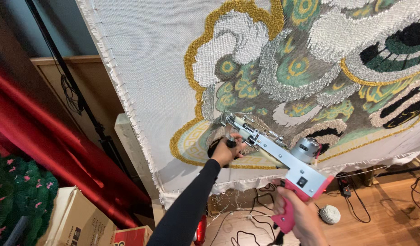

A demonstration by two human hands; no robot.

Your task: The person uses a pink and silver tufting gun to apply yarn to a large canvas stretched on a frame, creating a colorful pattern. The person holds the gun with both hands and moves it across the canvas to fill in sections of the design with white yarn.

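Note:
A tufting gun [283,157] with a silver body and a pink handle points at a stretched white cloth [151,59] carrying a tufted pattern [287,68] in gold, green, grey and black. My right hand [297,214] grips the pink handle at the lower middle. My left hand [226,149], in a black sleeve, holds the black front grip near the gun's tip, which touches the cloth at the gold-edged lower part of the pattern.
A red draped fabric [50,141] hangs at the left, with cardboard boxes [78,221] and a green tufted piece [18,196] below it. Black cables [246,228] and a ball of pale yarn [330,214] lie on the wooden floor under the cloth.

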